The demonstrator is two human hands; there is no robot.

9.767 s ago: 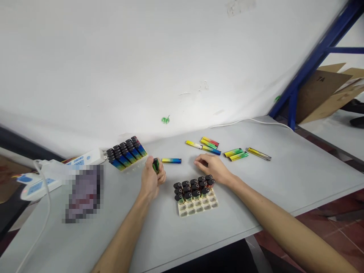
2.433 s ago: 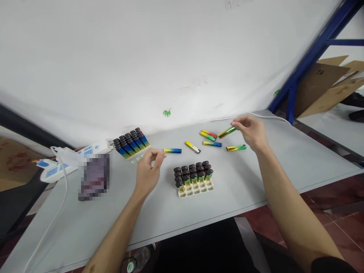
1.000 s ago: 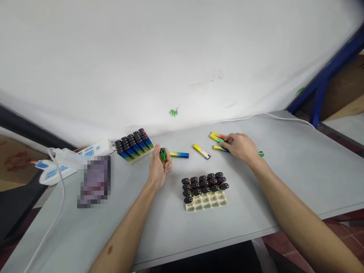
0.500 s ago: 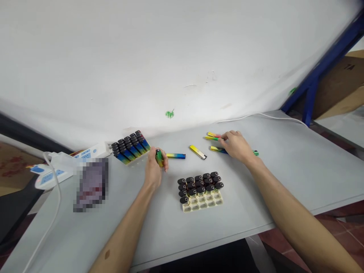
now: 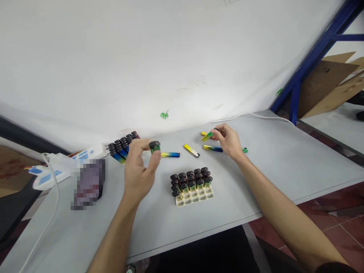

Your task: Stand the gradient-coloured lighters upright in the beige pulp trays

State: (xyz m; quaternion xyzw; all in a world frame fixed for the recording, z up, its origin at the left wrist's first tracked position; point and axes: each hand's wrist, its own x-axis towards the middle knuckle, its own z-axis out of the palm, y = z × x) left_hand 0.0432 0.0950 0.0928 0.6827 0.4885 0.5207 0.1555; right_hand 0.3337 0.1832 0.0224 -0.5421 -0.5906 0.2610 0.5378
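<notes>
My left hand [image 5: 139,167] pinches a green lighter [image 5: 155,147] with a black top, raised above the table left of the front tray. Farther right, the fingers of my right hand [image 5: 229,141] close on a green-yellow lighter [image 5: 207,137], tilted and lifted off the surface. Between my hands lie a yellow lighter [image 5: 191,149] and a blue-yellow lighter [image 5: 171,154]. Another dark blue and yellow lighter [image 5: 212,148] rests just below my right hand. Several black-topped lighters stand upright in the cream tray [image 5: 196,200]; its nearest slots hold none, apart from the left corner.
A second group of upright blue lighters [image 5: 118,155] stands at the back left, partly behind my left hand. White power strips [image 5: 54,176] and a blurred-out object [image 5: 89,184] lie on the left. A white cable [image 5: 261,115] runs along the wall.
My left hand has risen and turned, showing the green lighter's top. My right hand has picked up the green-yellow lighter from the table. The whole view has shifted slightly.
</notes>
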